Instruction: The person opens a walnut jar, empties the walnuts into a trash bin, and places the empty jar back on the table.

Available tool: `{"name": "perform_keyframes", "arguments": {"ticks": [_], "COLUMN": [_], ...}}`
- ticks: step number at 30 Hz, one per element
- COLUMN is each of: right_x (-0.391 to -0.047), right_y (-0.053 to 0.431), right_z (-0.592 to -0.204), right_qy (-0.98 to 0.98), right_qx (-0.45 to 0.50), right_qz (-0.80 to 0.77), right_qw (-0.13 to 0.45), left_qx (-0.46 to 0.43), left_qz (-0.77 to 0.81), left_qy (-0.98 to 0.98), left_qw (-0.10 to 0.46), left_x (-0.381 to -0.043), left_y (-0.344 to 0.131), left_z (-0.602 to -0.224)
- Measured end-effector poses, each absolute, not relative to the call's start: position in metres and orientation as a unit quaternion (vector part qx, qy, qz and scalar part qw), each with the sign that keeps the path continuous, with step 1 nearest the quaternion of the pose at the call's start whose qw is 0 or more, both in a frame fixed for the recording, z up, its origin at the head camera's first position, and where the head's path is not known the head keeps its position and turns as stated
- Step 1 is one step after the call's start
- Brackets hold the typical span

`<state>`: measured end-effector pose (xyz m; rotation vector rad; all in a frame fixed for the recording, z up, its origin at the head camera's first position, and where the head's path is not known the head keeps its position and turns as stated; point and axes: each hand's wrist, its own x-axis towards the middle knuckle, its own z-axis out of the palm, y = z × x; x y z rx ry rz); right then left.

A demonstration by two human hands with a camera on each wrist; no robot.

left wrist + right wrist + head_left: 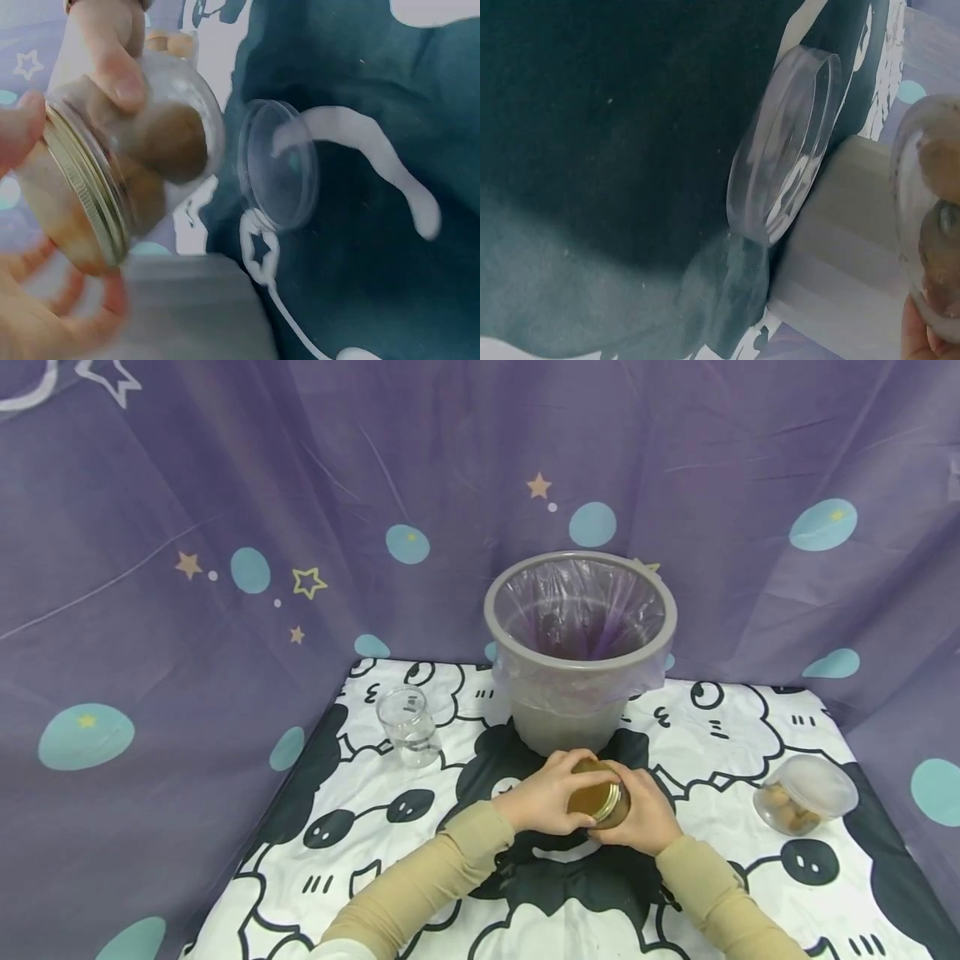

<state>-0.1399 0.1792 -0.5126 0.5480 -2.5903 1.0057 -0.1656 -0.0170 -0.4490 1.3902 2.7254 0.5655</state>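
By the bin [562,727], left hand [549,795] and right hand [643,814] grip a jar [591,800]

In the head view, the left hand [546,795] and right hand [639,810] partly hide the jar [588,799] between them. Beside a thumb [126,84], we observe blurred brown contents [176,144], type indeterminable. The right wrist view's edge crops the jar.
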Motion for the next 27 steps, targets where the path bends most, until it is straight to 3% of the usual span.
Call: {"name": "perform_keyframes", "arguments": {"ticks": [7,16,21,27], "right_x": [-0.143,-0.148,-0.148,-0.148], "right_y": [0.179,0.177,0.176,0.178], "right_z": [-0.514,-0.514,-0.515,-0.515], "right_qy": [-0.907,-0.897,-0.898,-0.897], "right_qx": [0.197,0.246,0.249,0.249], "right_qz": [0.329,0.281,0.28,0.292], "right_qw": [0.174,0.236,0.232,0.217], "left_qx": [0.302,0.211,0.236,0.362], "left_qz": [0.218,0.246,0.236,0.228], "left_qy": [0.928,0.944,0.941,0.902], "left_qw": [0.031,0.052,0.05,0.059], "left_x": [-0.145,-0.144,-0.15,-0.16], "left_y": [0.001,0.006,-0.004,-0.022], "left_z": [-0.444,-0.45,-0.451,-0.448]}}
